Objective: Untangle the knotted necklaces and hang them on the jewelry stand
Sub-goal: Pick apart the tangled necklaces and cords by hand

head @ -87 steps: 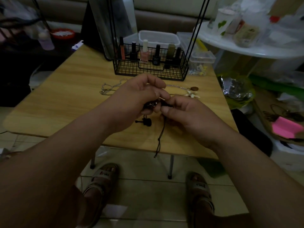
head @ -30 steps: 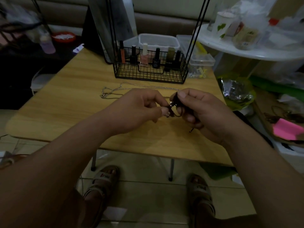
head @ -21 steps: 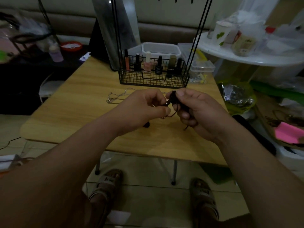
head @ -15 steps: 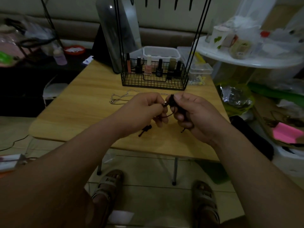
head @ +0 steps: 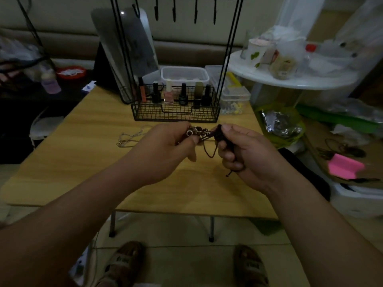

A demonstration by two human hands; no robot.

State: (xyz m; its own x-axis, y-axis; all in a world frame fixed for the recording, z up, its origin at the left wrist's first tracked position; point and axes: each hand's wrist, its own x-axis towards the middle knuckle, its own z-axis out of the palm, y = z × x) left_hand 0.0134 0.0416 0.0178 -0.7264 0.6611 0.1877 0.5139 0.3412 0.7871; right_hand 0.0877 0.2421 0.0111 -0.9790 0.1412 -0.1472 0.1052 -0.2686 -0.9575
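Note:
A dark corded necklace [head: 204, 134] with brown beads and a small silver ring is stretched between both hands above the wooden table [head: 83, 146]. My left hand [head: 165, 150] pinches its beaded end. My right hand [head: 242, 150] grips the bunched black cord, and a short cord end sticks out below the fist. A silver chain necklace [head: 129, 137] lies on the table to the left of my left hand. The black wire jewelry stand [head: 176, 111] stands at the table's far edge, its hooks [head: 174, 12] hanging at the top of the frame.
Several nail polish bottles [head: 182, 97] fill the stand's basket. A mirror [head: 126, 48] leans behind it on the left. Clear plastic boxes [head: 234, 96] sit at the back right. A cluttered white round table [head: 290, 79] and bags lie to the right. My sandalled feet show under the table.
The hands have drawn apart, stretching the beaded part of the dark necklace between them. The loose cord that hung down to the table is now bunched in my right hand. The camera tilted up.

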